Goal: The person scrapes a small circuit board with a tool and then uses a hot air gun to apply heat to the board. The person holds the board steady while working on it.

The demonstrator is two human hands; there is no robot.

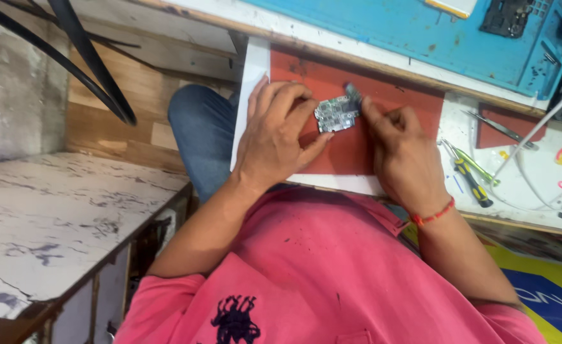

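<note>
Looking down at your desk: white top with a wooden front edge, a blue work mat along its far side. Nearer you lies a red mat on a white board. Your left hand rests on the red mat, fingers curled, thumb and fingertips pinching the left edge of a small circuit board. Your right hand sits just beside it, fingers pressed together, fingertips touching the board's right edge. The circuit board is held just above the red mat, between both hands, metal shields facing up. Right of the mat: a yellow-and-black screwdriver, green-handled tweezers touching it, metal tweezers farther back
</note>
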